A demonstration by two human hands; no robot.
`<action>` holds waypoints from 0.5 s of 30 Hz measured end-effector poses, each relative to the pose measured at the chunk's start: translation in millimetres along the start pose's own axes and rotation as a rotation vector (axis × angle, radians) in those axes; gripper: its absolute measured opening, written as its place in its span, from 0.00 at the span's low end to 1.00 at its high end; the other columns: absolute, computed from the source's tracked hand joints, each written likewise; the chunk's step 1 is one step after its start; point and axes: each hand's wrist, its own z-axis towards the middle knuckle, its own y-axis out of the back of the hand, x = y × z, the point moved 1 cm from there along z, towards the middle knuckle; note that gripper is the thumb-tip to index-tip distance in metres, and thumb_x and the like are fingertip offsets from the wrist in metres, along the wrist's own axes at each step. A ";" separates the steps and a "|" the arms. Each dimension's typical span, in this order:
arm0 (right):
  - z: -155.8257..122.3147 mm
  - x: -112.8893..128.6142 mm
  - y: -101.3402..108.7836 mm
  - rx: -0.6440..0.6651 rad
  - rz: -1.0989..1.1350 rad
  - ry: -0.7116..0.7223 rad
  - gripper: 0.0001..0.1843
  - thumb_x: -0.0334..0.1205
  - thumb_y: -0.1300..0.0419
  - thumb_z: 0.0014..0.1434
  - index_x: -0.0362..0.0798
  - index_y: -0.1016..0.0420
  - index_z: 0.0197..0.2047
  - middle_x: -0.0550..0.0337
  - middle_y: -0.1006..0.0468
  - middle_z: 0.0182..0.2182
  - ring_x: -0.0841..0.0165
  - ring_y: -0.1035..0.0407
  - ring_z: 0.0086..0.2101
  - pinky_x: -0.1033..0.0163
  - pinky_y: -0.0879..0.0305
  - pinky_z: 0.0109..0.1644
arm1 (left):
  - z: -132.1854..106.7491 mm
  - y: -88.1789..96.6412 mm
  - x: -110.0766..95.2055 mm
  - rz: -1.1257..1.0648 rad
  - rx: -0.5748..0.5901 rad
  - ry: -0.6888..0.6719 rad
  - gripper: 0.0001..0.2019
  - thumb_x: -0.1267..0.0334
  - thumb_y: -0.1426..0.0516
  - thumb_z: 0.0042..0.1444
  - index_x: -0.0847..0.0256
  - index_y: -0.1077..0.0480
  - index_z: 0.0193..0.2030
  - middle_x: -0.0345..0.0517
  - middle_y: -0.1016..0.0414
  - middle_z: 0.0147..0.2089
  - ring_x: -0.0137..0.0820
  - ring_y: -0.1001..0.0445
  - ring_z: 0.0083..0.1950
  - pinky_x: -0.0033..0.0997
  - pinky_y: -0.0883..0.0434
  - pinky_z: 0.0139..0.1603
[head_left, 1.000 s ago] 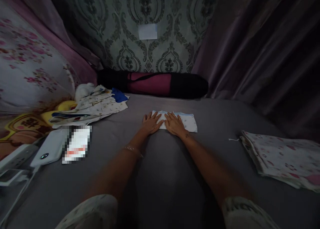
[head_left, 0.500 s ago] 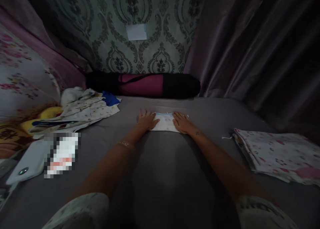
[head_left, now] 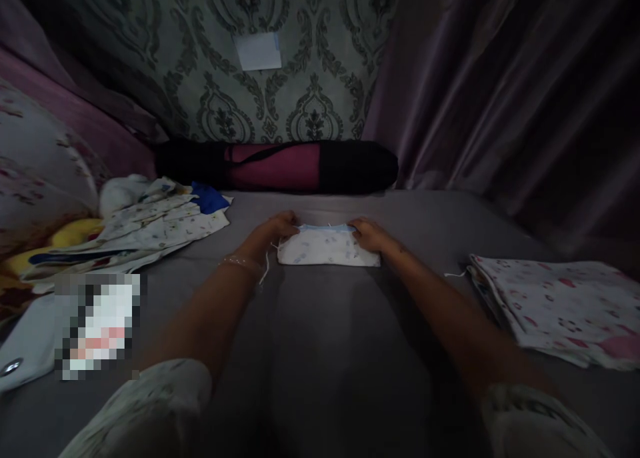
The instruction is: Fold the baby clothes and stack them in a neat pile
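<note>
A small folded garment (head_left: 327,248), white with faint prints and a pale blue upper edge, lies on the grey sheet in front of me. At its upper left corner, my left hand (head_left: 284,225) is closed with the fingers curled over the edge. A white cord hangs off the garment's left side, below that hand. My right hand (head_left: 369,234) grips the upper right corner, thumb and fingers together. Both hands cover the corners they hold.
A folded printed cloth (head_left: 555,305) lies at the right. On the left are a crumpled printed garment (head_left: 165,218), a yellow plush thing (head_left: 75,233), a white device (head_left: 30,341) and a blurred-out item (head_left: 103,325). A long black and magenta bag (head_left: 273,166) lies along the wall.
Both hands were spread flat on the garment; now their fingers have closed on its upper corners. More of the garment's front and its left cord show. The view has shifted slightly right.
</note>
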 end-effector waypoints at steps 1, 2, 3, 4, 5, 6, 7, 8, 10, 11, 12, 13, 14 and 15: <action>4.5 -1.4 4.3 0.032 -0.004 -0.020 0.24 0.34 0.47 0.62 0.46 0.31 0.61 0.48 0.30 0.59 0.57 0.36 0.58 0.54 0.42 0.62 | 1.4 0.9 -1.1 -0.017 0.040 0.054 0.17 0.65 0.38 0.48 0.62 0.29 0.46 0.42 0.24 0.33 0.32 0.26 0.35 0.27 0.30 0.36; 8.7 -2.4 8.2 0.064 -0.004 -0.039 0.24 0.34 0.45 0.60 0.47 0.29 0.60 0.48 0.28 0.57 0.57 0.34 0.56 0.56 0.40 0.60 | 2.2 1.5 -2.3 -0.021 0.074 0.096 0.17 0.66 0.38 0.47 0.63 0.30 0.45 0.41 0.26 0.31 0.31 0.27 0.33 0.27 0.31 0.34; 12.5 -3.0 11.6 0.094 0.001 -0.052 0.23 0.34 0.43 0.59 0.47 0.27 0.58 0.49 0.26 0.55 0.58 0.32 0.54 0.58 0.37 0.57 | 2.1 1.9 -3.6 -0.021 0.097 0.122 0.16 0.66 0.38 0.47 0.63 0.30 0.45 0.40 0.27 0.28 0.31 0.27 0.31 0.26 0.31 0.32; 15.5 -3.1 14.8 0.121 0.011 -0.054 0.23 0.33 0.42 0.57 0.48 0.25 0.56 0.51 0.24 0.53 0.59 0.29 0.51 0.61 0.35 0.54 | 1.2 2.2 -4.7 -0.021 0.104 0.129 0.15 0.67 0.38 0.47 0.63 0.30 0.43 0.39 0.28 0.26 0.32 0.28 0.30 0.26 0.32 0.31; 17.5 -2.9 17.9 0.142 0.025 -0.047 0.22 0.33 0.41 0.55 0.48 0.24 0.54 0.53 0.22 0.50 0.61 0.27 0.48 0.63 0.33 0.50 | -0.6 2.5 -5.5 -0.020 0.102 0.124 0.14 0.67 0.39 0.46 0.63 0.30 0.42 0.38 0.29 0.25 0.32 0.28 0.30 0.26 0.32 0.30; 18.3 -2.4 21.0 0.158 0.038 -0.037 0.21 0.32 0.40 0.54 0.48 0.22 0.52 0.54 0.20 0.47 0.62 0.26 0.45 0.65 0.32 0.47 | -3.3 3.0 -5.9 -0.020 0.090 0.115 0.13 0.68 0.39 0.46 0.63 0.30 0.40 0.38 0.31 0.24 0.32 0.28 0.30 0.26 0.32 0.30; 17.8 -1.5 24.4 0.167 0.049 -0.025 0.20 0.31 0.39 0.53 0.47 0.21 0.50 0.55 0.19 0.44 0.62 0.26 0.43 0.66 0.32 0.44 | -7.1 4.0 -6.0 -0.021 0.077 0.107 0.12 0.68 0.40 0.46 0.62 0.31 0.39 0.37 0.31 0.23 0.32 0.28 0.30 0.26 0.33 0.30; 16.2 -0.4 28.2 0.167 0.059 -0.012 0.19 0.31 0.39 0.52 0.46 0.20 0.48 0.54 0.19 0.42 0.62 0.26 0.41 0.66 0.32 0.42 | -11.7 5.5 -5.8 -0.032 0.063 0.091 0.11 0.68 0.40 0.46 0.61 0.31 0.38 0.37 0.32 0.24 0.31 0.28 0.30 0.25 0.33 0.30; 9.8 2.2 37.3 0.146 0.071 0.012 0.17 0.30 0.40 0.52 0.43 0.20 0.46 0.54 0.19 0.40 0.62 0.26 0.40 0.66 0.33 0.41 | -22.7 11.0 -5.6 -0.100 0.037 0.021 0.11 0.68 0.41 0.46 0.60 0.33 0.38 0.37 0.31 0.26 0.30 0.28 0.32 0.25 0.32 0.32; 5.7 3.5 42.5 0.129 0.075 0.021 0.16 0.30 0.40 0.53 0.43 0.20 0.45 0.53 0.19 0.40 0.62 0.26 0.40 0.66 0.33 0.41 | -28.7 15.2 -6.0 -0.153 0.016 -0.035 0.10 0.67 0.42 0.46 0.60 0.33 0.38 0.37 0.31 0.28 0.29 0.28 0.33 0.25 0.32 0.33; 1.3 4.5 48.0 0.112 0.079 0.029 0.15 0.30 0.41 0.54 0.42 0.20 0.44 0.53 0.19 0.40 0.62 0.27 0.40 0.66 0.33 0.40 | -34.6 20.2 -6.8 -0.204 -0.009 -0.094 0.10 0.66 0.42 0.46 0.60 0.34 0.37 0.38 0.30 0.30 0.29 0.28 0.34 0.25 0.32 0.35; -3.1 5.2 53.7 0.093 0.086 0.039 0.14 0.31 0.41 0.55 0.42 0.20 0.44 0.53 0.19 0.40 0.63 0.27 0.40 0.67 0.34 0.40 | -40.4 26.0 -8.1 -0.246 -0.035 -0.152 0.10 0.65 0.42 0.46 0.60 0.34 0.37 0.38 0.29 0.32 0.29 0.28 0.36 0.25 0.32 0.36; -7.3 5.5 59.5 0.074 0.098 0.051 0.13 0.32 0.41 0.55 0.42 0.20 0.43 0.54 0.19 0.39 0.63 0.27 0.39 0.67 0.34 0.39 | -45.7 32.3 -9.8 -0.272 -0.062 -0.201 0.11 0.64 0.41 0.46 0.61 0.33 0.38 0.40 0.29 0.35 0.29 0.28 0.37 0.25 0.32 0.38; -11.0 5.4 65.2 0.053 0.117 0.067 0.12 0.32 0.41 0.56 0.43 0.20 0.43 0.55 0.19 0.38 0.65 0.28 0.38 0.67 0.35 0.38 | -50.5 38.8 -12.1 -0.278 -0.086 -0.235 0.13 0.62 0.41 0.46 0.61 0.32 0.40 0.41 0.28 0.37 0.30 0.28 0.39 0.26 0.32 0.39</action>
